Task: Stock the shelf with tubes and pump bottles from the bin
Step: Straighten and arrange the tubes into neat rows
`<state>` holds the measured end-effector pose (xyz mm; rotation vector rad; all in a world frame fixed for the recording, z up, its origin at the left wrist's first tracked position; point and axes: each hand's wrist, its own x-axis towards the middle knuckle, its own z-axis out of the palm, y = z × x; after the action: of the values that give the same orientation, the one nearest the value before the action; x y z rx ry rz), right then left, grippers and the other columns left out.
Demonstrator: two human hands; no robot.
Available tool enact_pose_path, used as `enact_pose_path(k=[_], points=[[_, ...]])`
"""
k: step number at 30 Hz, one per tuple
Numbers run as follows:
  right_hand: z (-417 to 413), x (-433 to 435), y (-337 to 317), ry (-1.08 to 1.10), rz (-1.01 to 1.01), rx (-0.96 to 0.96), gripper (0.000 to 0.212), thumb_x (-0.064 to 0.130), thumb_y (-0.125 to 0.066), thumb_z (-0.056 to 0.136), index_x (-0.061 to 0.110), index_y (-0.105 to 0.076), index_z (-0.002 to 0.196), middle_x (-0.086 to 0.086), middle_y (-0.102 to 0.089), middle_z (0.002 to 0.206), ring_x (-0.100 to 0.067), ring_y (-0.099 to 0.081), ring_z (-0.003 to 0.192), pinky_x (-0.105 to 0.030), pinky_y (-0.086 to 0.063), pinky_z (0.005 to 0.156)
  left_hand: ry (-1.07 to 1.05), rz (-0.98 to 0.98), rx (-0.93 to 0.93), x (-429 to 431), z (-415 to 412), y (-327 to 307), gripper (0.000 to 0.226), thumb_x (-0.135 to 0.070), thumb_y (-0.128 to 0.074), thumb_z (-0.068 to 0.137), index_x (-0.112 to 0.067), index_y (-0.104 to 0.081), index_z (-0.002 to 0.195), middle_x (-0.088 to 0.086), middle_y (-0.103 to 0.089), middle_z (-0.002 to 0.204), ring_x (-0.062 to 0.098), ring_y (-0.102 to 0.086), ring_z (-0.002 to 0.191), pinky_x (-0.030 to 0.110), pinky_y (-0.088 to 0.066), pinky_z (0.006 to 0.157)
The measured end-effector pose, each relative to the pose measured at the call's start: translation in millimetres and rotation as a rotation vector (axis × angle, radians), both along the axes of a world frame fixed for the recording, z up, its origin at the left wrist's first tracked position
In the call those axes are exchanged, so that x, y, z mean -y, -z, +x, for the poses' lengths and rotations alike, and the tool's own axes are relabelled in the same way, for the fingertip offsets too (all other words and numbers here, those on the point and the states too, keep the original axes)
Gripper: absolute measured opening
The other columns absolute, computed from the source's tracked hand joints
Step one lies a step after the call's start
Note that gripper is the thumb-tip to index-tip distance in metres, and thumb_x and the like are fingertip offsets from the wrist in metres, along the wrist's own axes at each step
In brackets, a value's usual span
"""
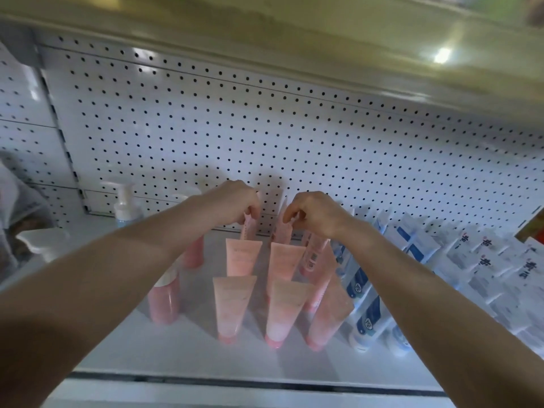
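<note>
Both my arms reach deep into the white shelf (188,351). My left hand (235,203) pinches the crimped top of a pink tube (248,228) at the back row. My right hand (316,212) pinches the top of another pink tube (283,229) beside it. In front of them stand several pink tubes cap-down, such as one (232,307) at the front left and one (284,310) next to it. A pink bottle (164,301) stands left of the tubes, partly behind my left forearm.
A clear pump bottle (126,206) stands at the back left, and a white pump head (41,240) shows at the left edge. Rows of white-and-blue tubes (365,307) and white packets (482,260) fill the right side. Pegboard (235,128) backs the shelf; another shelf hangs overhead.
</note>
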<state>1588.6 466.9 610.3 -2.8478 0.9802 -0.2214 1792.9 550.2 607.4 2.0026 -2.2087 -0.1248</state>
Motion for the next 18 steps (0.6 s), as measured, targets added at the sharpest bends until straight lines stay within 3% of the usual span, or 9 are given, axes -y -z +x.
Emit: enact_pose_path(k=[5,11,15,18], points=[[3,4,6,-0.016,0.028,0.037,0.016,0.015,-0.077,0.081,0.023,-0.077,0.095,0.005,-0.057,0.101,-0.012,-0.051,0.087,-0.035,-0.048,0.089,0.014,-0.024,0.007,-1,4,1,0.026,-0.003,-0.07,0.081,-0.022,-0.074,0.098,-0.004,-0.058,0.097,0.016,-0.065,0.095,0.025,-0.041,0.077],[6,7,10,-0.022,0.067,0.095,0.014,0.015,-0.078,0.079,0.024,-0.077,0.089,0.01,-0.055,0.105,-0.016,-0.056,0.097,-0.038,-0.047,0.093,0.058,-0.074,0.08,1,4,-2,0.02,-0.024,-0.074,0.083,-0.022,-0.074,0.103,0.0,-0.059,0.111,0.019,-0.054,0.108,0.029,-0.04,0.091],[8,9,11,-0.004,0.087,0.082,0.013,0.018,-0.077,0.08,0.027,-0.076,0.089,0.011,-0.067,0.1,-0.011,-0.058,0.093,-0.036,-0.049,0.091,0.031,-0.065,0.104,4,5,0,0.018,-0.027,-0.075,0.082,-0.024,-0.074,0.099,-0.005,-0.067,0.107,0.017,-0.057,0.106,0.033,-0.044,0.092],[8,9,10,0.01,0.093,0.076,0.012,0.019,-0.077,0.081,0.027,-0.077,0.089,0.012,-0.07,0.092,-0.006,-0.06,0.086,-0.03,-0.051,0.088,0.011,-0.056,0.087,6,6,0,0.012,-0.028,-0.076,0.081,-0.025,-0.075,0.092,-0.008,-0.069,0.093,0.016,-0.062,0.095,0.031,-0.047,0.082]])
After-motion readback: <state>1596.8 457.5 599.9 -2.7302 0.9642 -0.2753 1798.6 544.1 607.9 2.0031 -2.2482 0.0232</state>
